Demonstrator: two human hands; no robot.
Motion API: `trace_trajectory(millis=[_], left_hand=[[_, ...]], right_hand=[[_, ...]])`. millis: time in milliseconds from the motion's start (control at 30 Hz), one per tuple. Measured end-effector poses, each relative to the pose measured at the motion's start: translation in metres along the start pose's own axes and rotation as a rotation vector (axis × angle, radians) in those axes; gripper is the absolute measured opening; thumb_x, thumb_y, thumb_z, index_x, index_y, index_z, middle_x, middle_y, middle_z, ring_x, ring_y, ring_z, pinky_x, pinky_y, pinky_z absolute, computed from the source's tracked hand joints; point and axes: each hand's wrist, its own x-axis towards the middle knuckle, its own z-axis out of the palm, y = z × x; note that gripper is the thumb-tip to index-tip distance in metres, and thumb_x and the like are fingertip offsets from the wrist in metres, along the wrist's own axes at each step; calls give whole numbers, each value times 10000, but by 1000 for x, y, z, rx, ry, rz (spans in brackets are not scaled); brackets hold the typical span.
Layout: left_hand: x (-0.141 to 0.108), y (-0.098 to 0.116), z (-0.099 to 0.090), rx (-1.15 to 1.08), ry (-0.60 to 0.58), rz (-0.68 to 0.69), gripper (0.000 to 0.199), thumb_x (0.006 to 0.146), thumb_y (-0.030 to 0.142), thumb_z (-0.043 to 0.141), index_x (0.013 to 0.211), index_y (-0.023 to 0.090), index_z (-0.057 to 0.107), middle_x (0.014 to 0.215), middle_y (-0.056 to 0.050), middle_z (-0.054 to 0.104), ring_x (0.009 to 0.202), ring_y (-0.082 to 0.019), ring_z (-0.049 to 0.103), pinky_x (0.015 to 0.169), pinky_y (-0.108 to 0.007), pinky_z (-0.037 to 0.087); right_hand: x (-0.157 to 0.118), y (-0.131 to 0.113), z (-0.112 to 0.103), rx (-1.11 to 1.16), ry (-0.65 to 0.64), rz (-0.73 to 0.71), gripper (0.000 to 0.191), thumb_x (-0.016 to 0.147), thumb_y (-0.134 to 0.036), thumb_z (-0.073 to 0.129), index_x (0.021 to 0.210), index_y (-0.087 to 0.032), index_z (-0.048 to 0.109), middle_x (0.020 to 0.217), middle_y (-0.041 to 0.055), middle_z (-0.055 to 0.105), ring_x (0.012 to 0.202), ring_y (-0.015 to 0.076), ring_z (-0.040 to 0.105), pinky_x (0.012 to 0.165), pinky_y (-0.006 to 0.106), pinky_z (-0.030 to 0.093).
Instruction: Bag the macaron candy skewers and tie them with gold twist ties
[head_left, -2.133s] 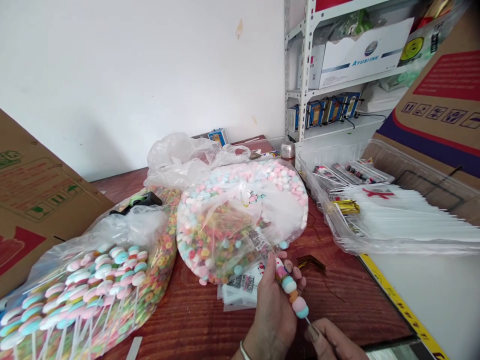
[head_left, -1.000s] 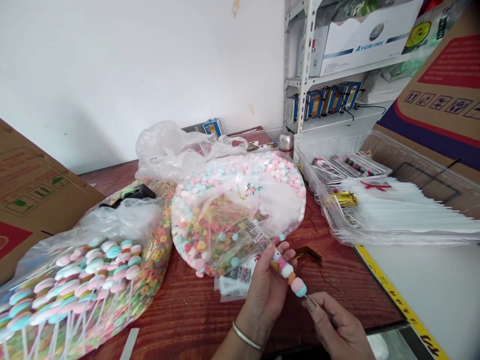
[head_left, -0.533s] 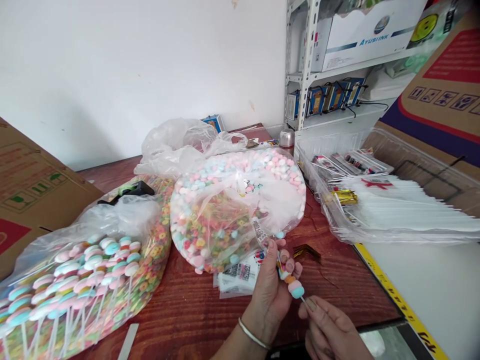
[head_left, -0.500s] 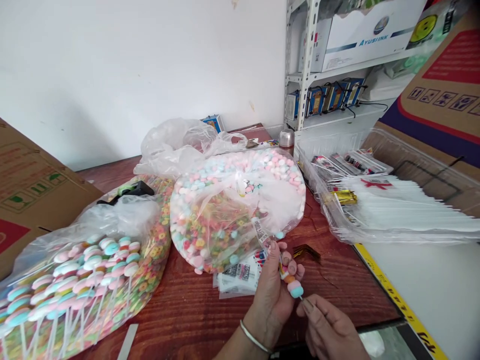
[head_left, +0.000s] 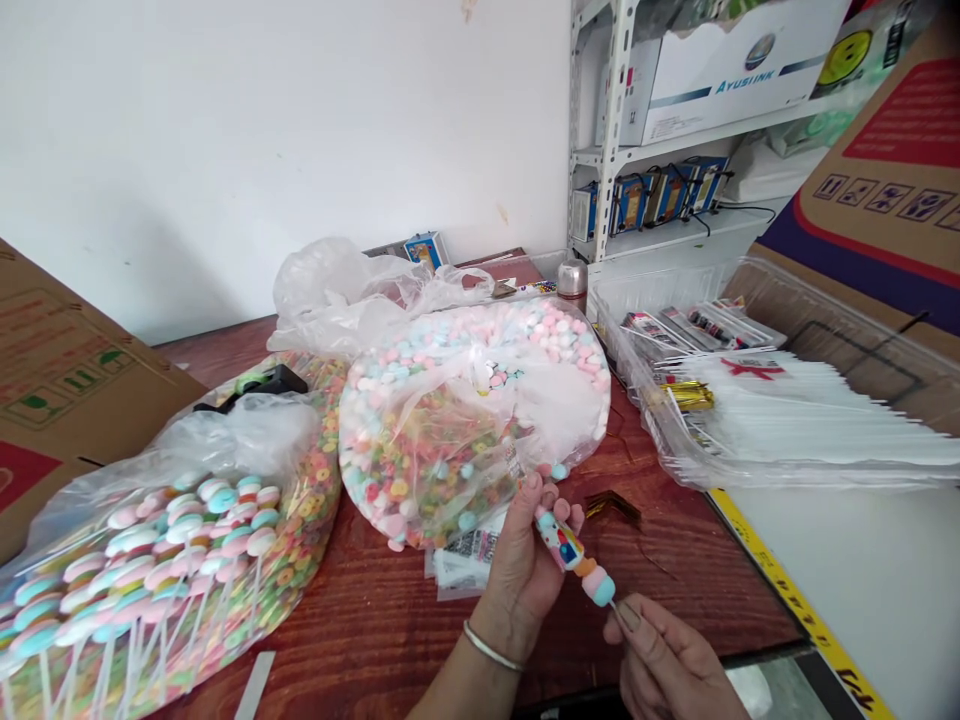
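Observation:
Near the table's front, a marshmallow candy stick (head_left: 599, 586) slants between my hands, its orange, pink and blue pieces stacked on a thin white stick. My left hand (head_left: 525, 560) is closed around a clear printed wrapper (head_left: 559, 540) at the candy's upper end. The lower pink and blue marshmallows show beyond the print; how far the clear film reaches over them I cannot tell. Just below the blue piece, my right hand (head_left: 660, 650) pinches the white stick between thumb and finger. Flat printed wrappers (head_left: 461, 570) lie on the table beyond my left wrist.
A big bag of marshmallows (head_left: 480, 400) lies ahead. At left, finished candy sticks (head_left: 150, 580) rest on a bag of ring-shaped pieces (head_left: 315, 480). Gold twist ties (head_left: 613, 507) lie right of my hands. A clear plastic tray (head_left: 637, 400) with white sticks (head_left: 817, 410) stands at right.
The wrapper's colourful print has come into view over the upper candy pieces. My right hand and the candy's lower end have shifted slightly right; my left hand has moved slightly left.

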Motion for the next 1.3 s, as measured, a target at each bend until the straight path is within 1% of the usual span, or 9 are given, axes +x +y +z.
trace_trajectory(millis=[100, 233, 367, 467, 600, 767, 1033, 1167, 1300], left_hand=[[-5, -20, 5, 53, 78, 41, 180, 862, 261, 663, 756, 144, 576, 622, 67, 492, 485, -36, 448, 614, -232, 495], [-11, -33, 9, 93, 138, 46, 217, 868, 336, 650, 791, 151, 568, 619, 58, 487, 474, -47, 431, 590, -242, 490], [-9, -25, 7, 0, 186, 17, 215, 889, 357, 617, 878, 145, 585, 643, 51, 503, 495, -43, 456, 598, -224, 485], [-7, -18, 6, -22, 160, -36, 272, 874, 417, 622, 894, 148, 588, 652, 52, 505, 505, -46, 470, 613, -226, 490], [-6, -11, 8, 13, 124, 8, 257, 880, 421, 608, 892, 165, 582, 658, 56, 500, 522, -57, 484, 618, -231, 489], [-7, -10, 13, -6, 111, 0, 277, 882, 449, 590, 853, 174, 569, 661, 52, 499, 525, -61, 482, 634, -234, 486], [-19, -37, 7, 115, 135, -18, 335, 839, 503, 623, 837, 173, 565, 659, 20, 533, 563, -105, 523, 632, -261, 498], [-16, -26, 3, 101, 104, -27, 321, 865, 433, 623, 1002, 142, 608, 814, -28, 608, 692, -124, 601, 703, -272, 524], [-3, -2, 5, 94, 76, 17, 230, 873, 304, 647, 1041, 151, 610, 736, 39, 557, 539, -44, 519, 597, -205, 510]], right_hand=[[-3, -9, 9, -282, 168, -137, 502, 879, -678, 471, 784, -197, 579, 471, -84, 379, 406, 78, 326, 401, 188, 295], [-4, -17, 9, -753, 306, -361, 374, 955, -526, 419, 827, -221, 594, 714, 9, 643, 647, 152, 616, 606, 214, 480], [-7, -9, -8, -1084, 235, -482, 256, 986, -407, 389, 1007, -265, 601, 742, -8, 702, 608, 156, 684, 584, 204, 507], [-10, 0, -14, -1198, 166, -538, 238, 985, -364, 390, 962, -273, 610, 704, -11, 691, 583, 163, 671, 571, 217, 500], [-11, 3, -3, -875, 167, -391, 334, 976, -462, 386, 834, -237, 587, 646, -16, 606, 546, 135, 577, 537, 209, 444], [-9, -4, 11, -275, 43, -40, 484, 885, -694, 421, 756, -232, 485, 461, -125, 248, 366, 73, 198, 371, 194, 249], [-4, -19, 14, -691, 245, -312, 337, 954, -488, 427, 842, -211, 583, 733, 10, 613, 652, 167, 552, 622, 249, 415], [-4, -18, 11, -529, 176, -257, 387, 947, -547, 432, 806, -206, 550, 649, -37, 474, 566, 121, 431, 532, 220, 350], [-7, -13, 12, -241, 16, -78, 472, 902, -676, 428, 825, -216, 500, 517, -122, 228, 436, 76, 177, 418, 212, 132]])
